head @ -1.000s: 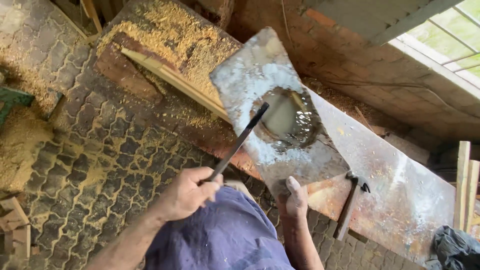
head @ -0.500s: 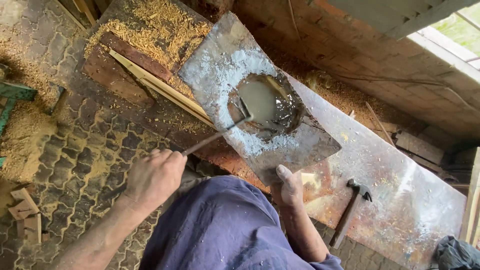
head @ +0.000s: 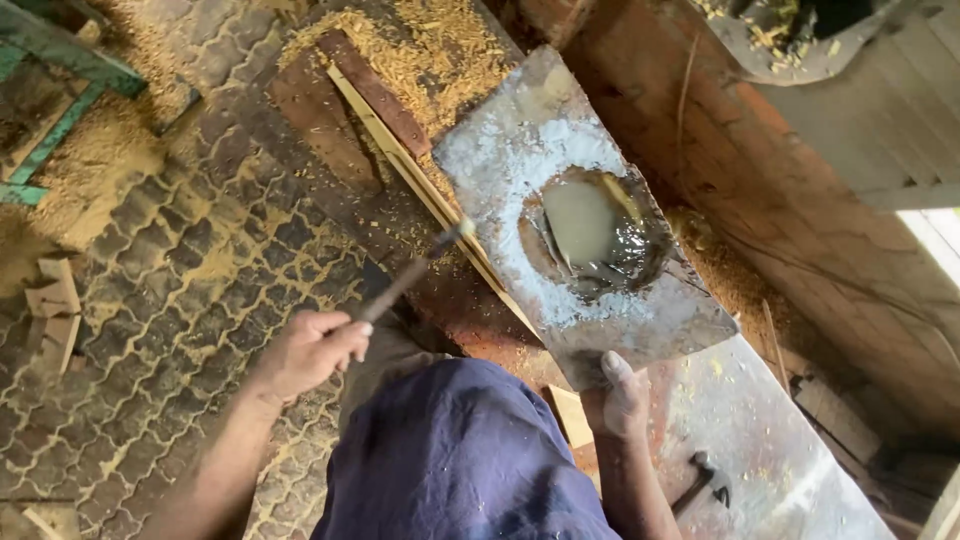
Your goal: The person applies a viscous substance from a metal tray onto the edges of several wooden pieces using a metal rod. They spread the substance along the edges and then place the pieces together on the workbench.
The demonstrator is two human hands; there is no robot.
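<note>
Patterned paving blocks (head: pixel 170 260), dusted with sawdust, cover the floor on the left, with a green-painted frame (head: pixel 60 110) at the upper left corner and small wood offcuts (head: pixel 50 310) lying near the left edge. Further right, a heap of wood shavings (head: pixel 420 50) is spread over reddish boards, and a pale wooden strip (head: pixel 410 180) runs diagonally beside them. The left hand (head: pixel 305 350) is closed in a fist around the lower end of a thin dark rod (head: pixel 405 280), which slants up and to the right from the hand; its pale tip is blurred and sits just at the left edge of the grey metal sheet (head: pixel 510 140), apart from the puddle. Below, the person's dark blue trousers (head: pixel 460 460) fill the bottom middle of the view. On the sheet, well to the right of the rod's tip, lies a ringed puddle of greyish paste (head: pixel 590 230), wet and glossy on its right side. The right hand (head: pixel 620 400) rests on the lower corner of that sheet, thumb up on the metal and fingers curled over the edge, pressing or gripping it. Right of the hand, a hammer (head: pixel 700 485) lies on a longer, shiny sheet (head: pixel 790 470), near the forearm but not touched. Rough red timber (head: pixel 760 180) rises along the right side.
</note>
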